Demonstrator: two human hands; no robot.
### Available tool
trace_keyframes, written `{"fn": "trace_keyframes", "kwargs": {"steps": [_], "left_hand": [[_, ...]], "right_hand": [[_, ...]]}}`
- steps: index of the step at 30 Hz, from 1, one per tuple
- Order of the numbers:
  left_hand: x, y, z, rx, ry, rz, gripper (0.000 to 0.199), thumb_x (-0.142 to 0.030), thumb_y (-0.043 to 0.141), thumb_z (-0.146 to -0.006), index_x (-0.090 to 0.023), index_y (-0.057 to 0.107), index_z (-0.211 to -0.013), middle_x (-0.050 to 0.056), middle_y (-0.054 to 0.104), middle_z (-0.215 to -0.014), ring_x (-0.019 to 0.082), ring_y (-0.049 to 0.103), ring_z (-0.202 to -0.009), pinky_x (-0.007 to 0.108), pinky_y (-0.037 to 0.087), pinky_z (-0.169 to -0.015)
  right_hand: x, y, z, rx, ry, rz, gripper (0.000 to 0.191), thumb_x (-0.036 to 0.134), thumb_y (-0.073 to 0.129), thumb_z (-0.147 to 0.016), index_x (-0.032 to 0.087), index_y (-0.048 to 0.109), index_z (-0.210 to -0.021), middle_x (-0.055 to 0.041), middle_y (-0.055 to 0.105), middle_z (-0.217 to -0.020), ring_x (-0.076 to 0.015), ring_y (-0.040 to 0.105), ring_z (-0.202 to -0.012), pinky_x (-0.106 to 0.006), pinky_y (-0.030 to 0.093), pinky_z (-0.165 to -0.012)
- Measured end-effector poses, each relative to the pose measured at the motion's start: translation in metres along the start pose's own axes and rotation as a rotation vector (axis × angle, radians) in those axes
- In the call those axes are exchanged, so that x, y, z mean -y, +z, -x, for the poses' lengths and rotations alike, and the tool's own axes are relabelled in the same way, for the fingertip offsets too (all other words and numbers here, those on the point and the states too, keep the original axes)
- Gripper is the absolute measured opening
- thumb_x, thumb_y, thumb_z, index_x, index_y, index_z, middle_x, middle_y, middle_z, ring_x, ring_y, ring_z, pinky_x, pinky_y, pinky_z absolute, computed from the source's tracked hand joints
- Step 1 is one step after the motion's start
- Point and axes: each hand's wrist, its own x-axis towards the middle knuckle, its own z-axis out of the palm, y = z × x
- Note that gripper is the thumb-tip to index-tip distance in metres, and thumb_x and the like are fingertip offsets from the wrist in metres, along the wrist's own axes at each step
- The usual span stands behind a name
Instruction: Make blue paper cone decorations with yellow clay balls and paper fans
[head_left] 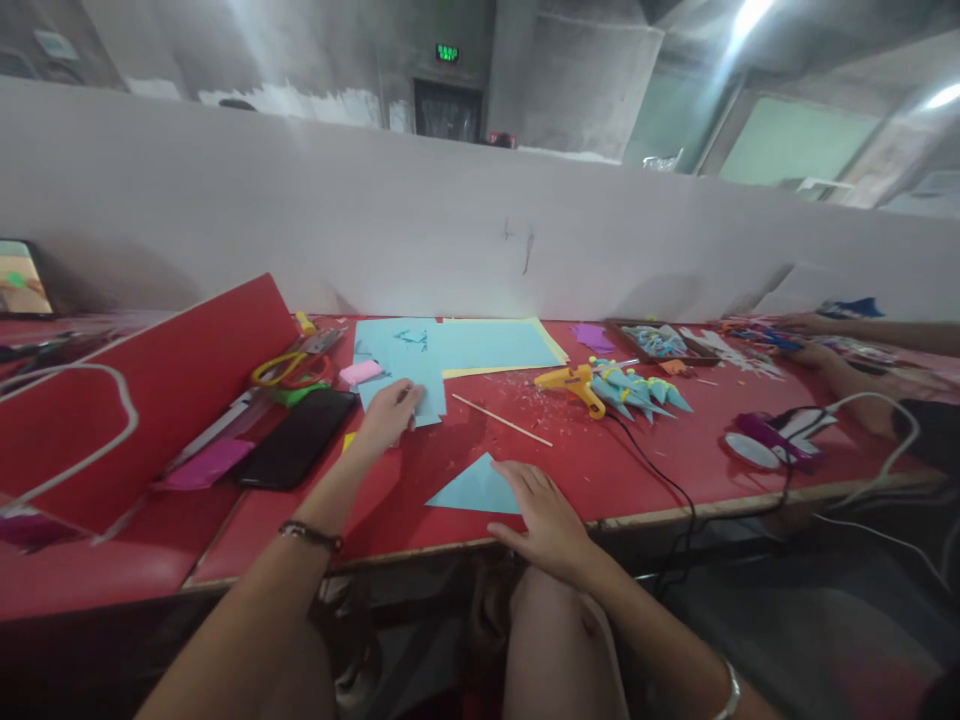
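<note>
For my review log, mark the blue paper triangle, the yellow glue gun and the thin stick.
Blue paper triangle (474, 488): head view, the visible middle of its flat face.
Yellow glue gun (574, 380): head view, its body.
Thin stick (502, 420): head view, about midway along its length.

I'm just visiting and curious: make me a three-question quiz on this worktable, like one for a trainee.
1. Which of the person's hands is at the blue paper triangle?
2. What lies right beside the glue gun? A) scissors B) blue cones C) phone
3. True or false: the thin stick lies on the red tabletop, apart from the glue gun.

Key: 1. The right hand. 2. B. 3. True.
</note>
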Motion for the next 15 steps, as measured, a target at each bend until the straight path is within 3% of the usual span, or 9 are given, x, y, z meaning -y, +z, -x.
{"fn": "trace_keyframes", "kwargs": {"steps": [3, 5, 7, 11, 15], "left_hand": [[0.012, -0.02, -0.028, -0.088, -0.081, -0.037, 0.022, -0.025, 0.049, -0.082, -0.017, 0.05, -0.063, -0.006, 0.047, -0.045, 0.01, 0.048, -0.046, 0.021, 0.038, -0.05], [0.019, -0.03, -0.047, -0.1, -0.15, -0.037, 0.016, -0.028, 0.054, -0.083, -0.013, 0.059, -0.083, 0.001, 0.061, -0.075, 0.013, 0.058, -0.067, 0.027, 0.048, -0.063], [0.025, -0.036, -0.065, -0.11, -0.208, -0.009, 0.032, -0.032, 0.052, -0.085, -0.015, 0.053, -0.112, 0.008, 0.057, -0.11, 0.018, 0.058, -0.092, 0.039, 0.05, -0.077], [0.03, -0.039, -0.09, -0.135, -0.223, 0.071, 0.034, -0.032, 0.052, -0.085, -0.015, 0.051, -0.115, 0.009, 0.055, -0.115, 0.02, 0.057, -0.097, 0.041, 0.049, -0.081], [0.03, -0.043, -0.093, -0.155, -0.125, 0.121, 0.032, -0.032, 0.051, -0.086, -0.016, 0.052, -0.114, 0.009, 0.055, -0.115, 0.02, 0.057, -0.096, 0.041, 0.05, -0.08]], "right_hand": [[0.003, 0.002, -0.002, -0.008, 0.042, 0.048, 0.063, 0.043, 0.053, -0.078, 0.014, 0.039, -0.132, -0.0134, 0.047, -0.131, -0.0271, 0.041, -0.121, -0.043, 0.033, -0.102], [0.005, 0.003, -0.004, -0.036, 0.059, 0.057, 0.062, 0.041, 0.054, -0.077, 0.015, 0.041, -0.131, -0.0124, 0.049, -0.13, -0.0266, 0.042, -0.12, -0.042, 0.031, -0.103], [0.007, 0.004, -0.006, -0.06, 0.063, 0.054, 0.061, 0.039, 0.055, -0.075, 0.017, 0.042, -0.13, -0.0111, 0.05, -0.129, -0.0263, 0.042, -0.12, -0.043, 0.028, -0.105], [0.008, 0.003, -0.006, -0.061, 0.062, 0.031, 0.06, 0.038, 0.055, -0.075, 0.018, 0.041, -0.13, -0.0097, 0.05, -0.129, -0.0256, 0.042, -0.12, -0.043, 0.026, -0.105], [0.007, 0.002, -0.006, -0.052, 0.073, 0.009, 0.06, 0.04, 0.056, -0.075, 0.018, 0.042, -0.129, -0.0097, 0.051, -0.128, -0.025, 0.043, -0.119, -0.043, 0.027, -0.105]]}}
